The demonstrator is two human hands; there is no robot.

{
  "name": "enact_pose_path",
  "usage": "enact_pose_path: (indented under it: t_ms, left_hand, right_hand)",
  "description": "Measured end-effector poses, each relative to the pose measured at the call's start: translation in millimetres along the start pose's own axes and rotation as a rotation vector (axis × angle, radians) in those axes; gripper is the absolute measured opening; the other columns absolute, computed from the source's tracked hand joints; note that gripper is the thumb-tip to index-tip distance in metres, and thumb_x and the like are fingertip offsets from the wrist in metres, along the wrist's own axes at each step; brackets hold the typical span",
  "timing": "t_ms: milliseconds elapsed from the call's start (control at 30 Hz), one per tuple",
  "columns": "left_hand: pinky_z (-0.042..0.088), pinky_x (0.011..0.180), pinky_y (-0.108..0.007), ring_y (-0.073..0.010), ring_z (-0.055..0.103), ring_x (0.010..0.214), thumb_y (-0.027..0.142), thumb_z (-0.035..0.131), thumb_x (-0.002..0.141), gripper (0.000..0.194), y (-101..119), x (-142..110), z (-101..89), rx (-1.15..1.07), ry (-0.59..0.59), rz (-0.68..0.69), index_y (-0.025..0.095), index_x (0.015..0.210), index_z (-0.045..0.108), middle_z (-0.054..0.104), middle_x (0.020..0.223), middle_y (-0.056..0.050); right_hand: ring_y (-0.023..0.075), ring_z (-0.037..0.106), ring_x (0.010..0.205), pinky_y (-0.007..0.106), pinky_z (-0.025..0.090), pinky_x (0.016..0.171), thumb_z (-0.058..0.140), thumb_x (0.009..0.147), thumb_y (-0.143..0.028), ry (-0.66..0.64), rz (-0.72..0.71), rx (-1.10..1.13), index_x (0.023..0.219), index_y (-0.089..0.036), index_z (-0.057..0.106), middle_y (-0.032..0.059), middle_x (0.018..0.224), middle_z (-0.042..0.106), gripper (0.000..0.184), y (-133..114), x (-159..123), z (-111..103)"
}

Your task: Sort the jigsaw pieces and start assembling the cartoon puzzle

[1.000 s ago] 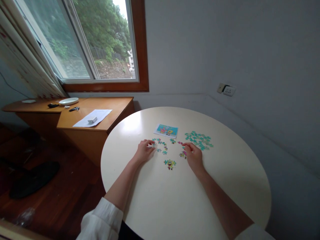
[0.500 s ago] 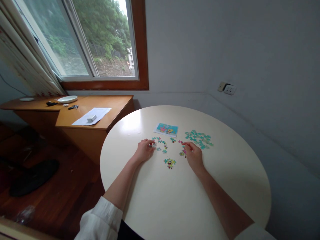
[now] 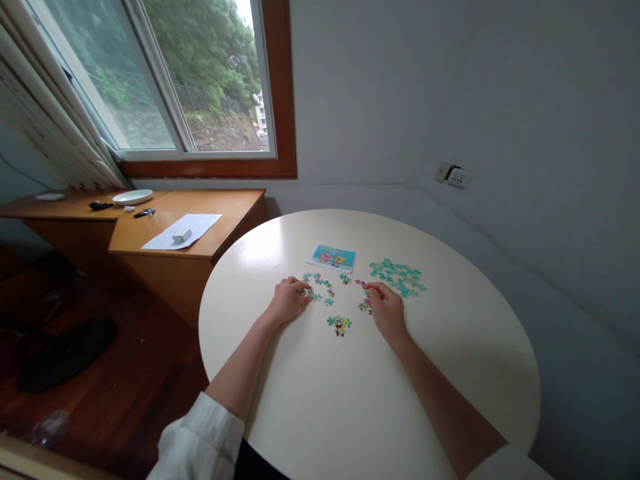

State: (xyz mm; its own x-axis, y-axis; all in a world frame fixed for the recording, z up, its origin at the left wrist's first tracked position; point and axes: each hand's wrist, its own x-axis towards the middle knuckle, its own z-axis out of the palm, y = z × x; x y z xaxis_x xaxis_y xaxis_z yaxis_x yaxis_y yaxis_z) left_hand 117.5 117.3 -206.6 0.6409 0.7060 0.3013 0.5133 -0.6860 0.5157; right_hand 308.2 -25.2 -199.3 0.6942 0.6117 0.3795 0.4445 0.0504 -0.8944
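Note:
My left hand [image 3: 289,299] is closed with thumb and fingertips on a jigsaw puzzle piece [image 3: 303,292], at the left side of a loose ring of puzzle pieces [image 3: 330,292]. Fingers pinched, my right hand [image 3: 388,311] rests beside a pink puzzle piece [image 3: 360,282]; what lies between its fingertips is too small to make out. Under that hand is a partly covered pink-and-green cluster of pieces [image 3: 365,305]. Nearer to me sits a joined yellow cartoon-face section [image 3: 340,325]. Two or so colourful pieces [image 3: 345,279] lie between the hands.
A picture card [image 3: 333,257] lies behind the pieces on the round white table [image 3: 320,400]. Many turquoise pieces [image 3: 397,277] are spread right of my right hand. To the left stands a wooden desk [image 3: 235,207] with paper [image 3: 200,227], a small white box [image 3: 181,235] and a plate [image 3: 133,197].
My left fingers have lowered slightly over the piece at the ring's left side. My right hand stays in the same place. The view has shifted a little.

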Motion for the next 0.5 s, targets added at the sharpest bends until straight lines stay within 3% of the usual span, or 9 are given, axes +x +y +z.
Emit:
enact_pose_path:
  t_ms: [233, 367, 500]
  left_hand:
    - [0.04, 0.082, -0.036, -0.0227, 0.055, 0.091, 0.026, 0.063, 0.075, 0.022, 1.0, -1.1, -2.2, -0.014, -0.001, 0.021, 0.023, 0.097, 0.068, 0.062, 0.091, -0.007]
    - [0.043, 0.079, -0.034, -0.0199, 0.055, 0.085, 0.014, 0.049, 0.08, 0.025, -0.4, -1.0, -2.4, -0.034, 0.017, 0.021, 0.022, 0.095, 0.068, 0.061, 0.085, -0.006]
    - [0.045, 0.076, -0.029, -0.0165, 0.056, 0.081, 0.001, 0.042, 0.076, 0.036, -2.0, 0.6, -1.4, -0.126, 0.059, -0.025, 0.019, 0.093, 0.067, 0.06, 0.086, -0.005]
  right_hand:
    - [0.0152, 0.052, 0.06, 0.027, 0.041, 0.056, 0.043, 0.07, -0.033, 0.006, 0.002, 0.0, 0.073, -0.016, 0.066, 0.0026, 0.067, 0.063, 0.028, -1.0, -0.4, 0.8]
    - [0.0151, 0.052, 0.061, 0.027, 0.041, 0.055, 0.044, 0.07, -0.034, 0.003, 0.014, 0.012, 0.074, -0.016, 0.066, 0.0026, 0.067, 0.063, 0.028, -0.9, -0.1, 0.6]
    - [0.0147, 0.053, 0.061, 0.027, 0.041, 0.056, 0.044, 0.07, -0.034, -0.01, 0.02, 0.016, 0.075, -0.016, 0.066, 0.0024, 0.069, 0.063, 0.028, -0.2, 0.2, 0.0]
